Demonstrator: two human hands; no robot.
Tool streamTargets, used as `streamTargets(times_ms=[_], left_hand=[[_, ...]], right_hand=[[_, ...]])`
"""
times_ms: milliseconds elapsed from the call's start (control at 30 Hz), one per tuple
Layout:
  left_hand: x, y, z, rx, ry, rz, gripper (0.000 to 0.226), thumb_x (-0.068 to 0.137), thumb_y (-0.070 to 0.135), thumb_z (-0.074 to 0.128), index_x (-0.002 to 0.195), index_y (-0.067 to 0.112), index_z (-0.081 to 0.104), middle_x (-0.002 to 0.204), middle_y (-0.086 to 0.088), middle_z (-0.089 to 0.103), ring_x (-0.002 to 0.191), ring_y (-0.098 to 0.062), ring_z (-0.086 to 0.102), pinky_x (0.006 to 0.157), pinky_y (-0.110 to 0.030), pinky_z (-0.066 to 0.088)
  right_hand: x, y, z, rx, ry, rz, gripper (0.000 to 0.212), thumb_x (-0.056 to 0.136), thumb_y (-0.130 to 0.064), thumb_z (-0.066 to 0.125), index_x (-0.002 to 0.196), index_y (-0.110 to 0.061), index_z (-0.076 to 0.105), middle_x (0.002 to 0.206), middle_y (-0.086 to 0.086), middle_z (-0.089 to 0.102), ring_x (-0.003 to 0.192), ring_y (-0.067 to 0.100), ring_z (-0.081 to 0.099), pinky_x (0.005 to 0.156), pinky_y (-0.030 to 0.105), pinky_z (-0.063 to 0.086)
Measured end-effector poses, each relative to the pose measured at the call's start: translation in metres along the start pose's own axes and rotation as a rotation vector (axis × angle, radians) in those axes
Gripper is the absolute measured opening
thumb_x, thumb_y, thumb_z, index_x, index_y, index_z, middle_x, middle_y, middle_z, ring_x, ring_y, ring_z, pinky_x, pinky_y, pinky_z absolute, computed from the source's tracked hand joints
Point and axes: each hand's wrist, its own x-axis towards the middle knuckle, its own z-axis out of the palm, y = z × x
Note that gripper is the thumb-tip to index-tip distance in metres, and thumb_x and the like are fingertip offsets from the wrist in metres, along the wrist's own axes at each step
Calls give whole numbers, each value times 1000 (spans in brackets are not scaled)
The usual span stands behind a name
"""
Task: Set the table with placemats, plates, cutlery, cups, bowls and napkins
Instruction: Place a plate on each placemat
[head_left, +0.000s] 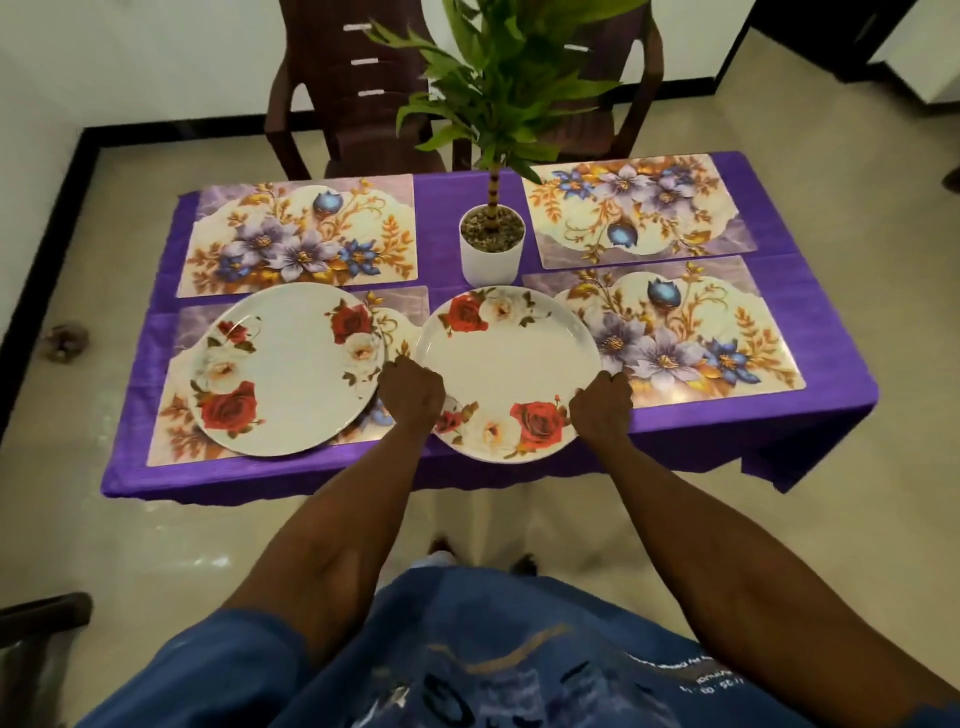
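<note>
Both hands grip one round rose-print plate (506, 371) at the worktop's (821, 415) near edge: left hand (410, 387) curled on its left rim, right hand (601, 401) on its right rim. A second plate (285, 369) lies on the near-left placemat (171, 415). The near-right placemat (691, 332) is glossy, rectangular, long axis left-right. A white potted plant (491, 249) stands just beyond the held plate, between two far placemats (301, 234).

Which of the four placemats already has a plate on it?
The near-left placemat: a rose-patterned plate lies on it. The other three are bare; the second plate is gripped by both hands over the table's middle.
</note>
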Motion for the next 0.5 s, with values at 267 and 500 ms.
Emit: streamTargets(times_ms=[267,500], left_hand=[[0,4,0,-5,44,-44,35,93,25,55,113,-4,63,117,-19,62,109,-33,59,91,-41,50],[-12,9,5,-199,197,-156,40,97,30,52,124,0,51,126,-18,56,118,-33,52,99,-44,43]], right_hand=[[1,-6,-2,227,56,139,28,91,-13,58,115,1,59,131,19,48,117,33,51,94,41,48],[5,-15,-6,359,94,237,41,90,-20,60,125,2,53,136,15,47,125,32,46,98,38,42]])
